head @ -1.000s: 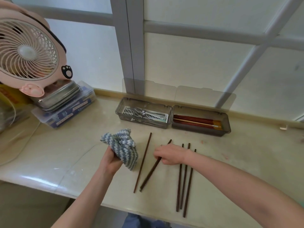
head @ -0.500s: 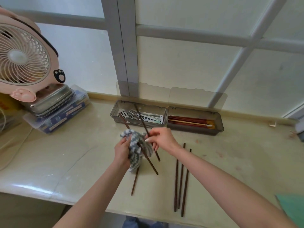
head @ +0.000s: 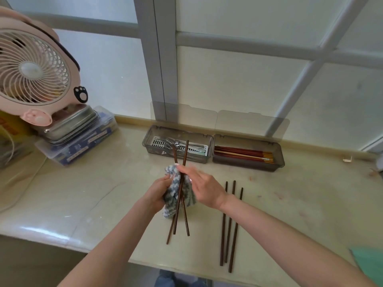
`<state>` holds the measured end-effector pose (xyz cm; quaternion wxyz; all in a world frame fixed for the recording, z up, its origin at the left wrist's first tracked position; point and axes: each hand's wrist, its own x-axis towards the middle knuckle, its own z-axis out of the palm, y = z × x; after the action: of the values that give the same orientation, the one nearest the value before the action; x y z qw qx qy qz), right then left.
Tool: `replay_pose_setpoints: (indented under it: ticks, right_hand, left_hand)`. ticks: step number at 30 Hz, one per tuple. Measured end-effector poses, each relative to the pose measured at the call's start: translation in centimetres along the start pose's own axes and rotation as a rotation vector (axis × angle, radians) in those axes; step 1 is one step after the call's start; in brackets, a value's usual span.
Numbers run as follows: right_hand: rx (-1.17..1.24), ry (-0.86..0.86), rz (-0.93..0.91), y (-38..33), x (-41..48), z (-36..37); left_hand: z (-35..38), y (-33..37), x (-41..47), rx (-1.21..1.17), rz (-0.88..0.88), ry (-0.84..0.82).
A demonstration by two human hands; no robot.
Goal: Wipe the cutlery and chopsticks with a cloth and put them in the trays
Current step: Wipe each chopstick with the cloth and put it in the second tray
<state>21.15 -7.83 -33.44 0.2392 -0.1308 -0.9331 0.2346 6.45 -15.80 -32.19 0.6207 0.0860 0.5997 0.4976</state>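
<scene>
My left hand (head: 158,192) grips a bunched grey-and-white striped cloth (head: 173,198) above the counter. My right hand (head: 204,187) pinches two dark brown chopsticks (head: 180,183) that cross each other and lie against the cloth, tips pointing toward the trays. One more chopstick (head: 168,237) lies on the counter below the cloth. Three chopsticks (head: 228,224) lie side by side to the right. At the back, the left tray (head: 147,142) holds forks (head: 176,142), and the right tray (head: 279,160) holds red-brown chopsticks.
A pink fan (head: 31,73) stands at the left on a metal tin (head: 70,125) and a plastic box (head: 83,148). Both tray lids lean open against the window frame. A green sheet (head: 369,264) shows at the lower right. The counter's front edge runs just below the loose chopsticks.
My right hand picked two chopsticks off the counter and brought them to the cloth. They now stand steeper and closer together against it. Both hands have drawn together.
</scene>
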Motion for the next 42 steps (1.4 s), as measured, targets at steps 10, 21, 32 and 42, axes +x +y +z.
replay_pose_setpoints:
  ticks: [10,21,32,42]
  right_hand:
    - [0.415,0.209,0.471,-0.8,2.1,0.3]
    - [0.788,0.054,0.914,1.4,5.0,-1.1]
    - [0.567,-0.167,0.855,0.3,5.8,-2.1]
    - [0.487,-0.113,0.931,0.7,5.5,-2.1]
  left_hand:
    - [-1.1,0.0,-1.6,0.315,0.058,0.043]
    - [-1.2,0.2,-2.0,0.84,-0.031,-0.069]
    - [0.4,1.4,-1.0,0.527,0.152,-0.087]
    - [1.1,1.0,-0.9,0.521,0.142,-0.029]
